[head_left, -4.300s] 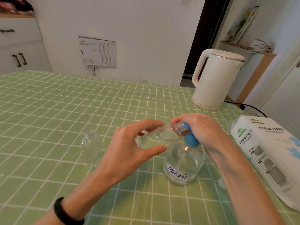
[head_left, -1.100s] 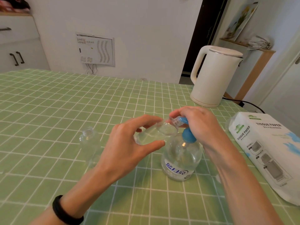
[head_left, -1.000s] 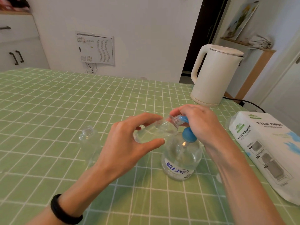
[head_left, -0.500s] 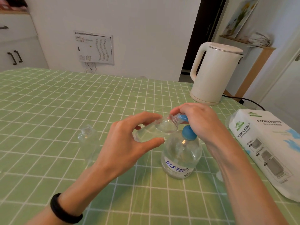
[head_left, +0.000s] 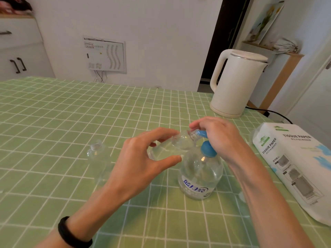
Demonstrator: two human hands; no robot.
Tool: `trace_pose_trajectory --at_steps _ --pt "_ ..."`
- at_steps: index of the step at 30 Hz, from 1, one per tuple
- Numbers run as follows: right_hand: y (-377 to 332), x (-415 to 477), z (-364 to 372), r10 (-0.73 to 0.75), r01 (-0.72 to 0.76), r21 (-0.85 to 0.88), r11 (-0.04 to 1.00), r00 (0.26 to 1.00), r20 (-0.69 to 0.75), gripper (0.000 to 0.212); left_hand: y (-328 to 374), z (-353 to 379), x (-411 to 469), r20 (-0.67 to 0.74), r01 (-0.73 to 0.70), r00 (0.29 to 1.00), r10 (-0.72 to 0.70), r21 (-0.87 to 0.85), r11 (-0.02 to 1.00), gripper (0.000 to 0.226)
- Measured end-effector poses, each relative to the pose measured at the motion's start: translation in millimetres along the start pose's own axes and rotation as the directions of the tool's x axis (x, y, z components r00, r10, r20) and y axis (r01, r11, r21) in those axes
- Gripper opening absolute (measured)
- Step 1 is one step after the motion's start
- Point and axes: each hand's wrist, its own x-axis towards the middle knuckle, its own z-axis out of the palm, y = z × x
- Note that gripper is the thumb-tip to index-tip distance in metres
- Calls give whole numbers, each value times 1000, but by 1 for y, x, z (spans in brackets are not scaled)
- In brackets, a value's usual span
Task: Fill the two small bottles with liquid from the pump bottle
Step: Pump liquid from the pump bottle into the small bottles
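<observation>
- Over the middle of the table, the left hand point(head_left: 138, 161) grasps a small bottle point(head_left: 172, 147) between its thumb and curled fingers. The bottle is tilted almost flat, with its mouth at the blue nozzle point(head_left: 200, 134).
- The right hand point(head_left: 220, 138) is curled over the nozzle, its fingertips at the small bottle's neck.
- The pump bottle point(head_left: 200, 172) stands upright on the cloth under both hands, with clear liquid inside.
- A second small bottle point(head_left: 95, 153) stands uncapped and upright, left of the left hand, and nothing touches it.
- Against the pictures from half a second and four seconds ago, little differs — same grips, same tilt, mouth still at the nozzle. Whether the level in the held bottle has risen cannot be told.
- A black band point(head_left: 71, 233) sits on the left wrist.
- The table wears a green cloth point(head_left: 53, 122) with a white grid. A white kettle point(head_left: 236, 83) stands far right, and a pack of tissue paper point(head_left: 295, 163) lies at the right edge.
- Beyond are a white wall with a panel point(head_left: 104, 54), a cabinet point(head_left: 18, 51) far left and a dark doorway point(head_left: 223, 33) behind the kettle.
</observation>
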Motion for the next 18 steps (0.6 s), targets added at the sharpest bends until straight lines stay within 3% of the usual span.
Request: trace_pose_trajectory --at_steps 4,9,14,18 --pt "0 2 1 -67 66 -8 998 997 -47 30 1 -2 2 -5 -14 1000 14 5 1000 48" --pt "4 -4 11 -32 60 167 984 986 -163 43 1 -2 3 -6 -12 1000 12 5 1000 49" --pt "9 -15 20 -94 144 196 970 965 -245 50 1 -3 3 -2 -11 1000 11 7 1000 50" --pt "18 -28 24 -111 143 185 972 979 -172 84 3 -4 2 0 -16 1000 16 13 1000 49"
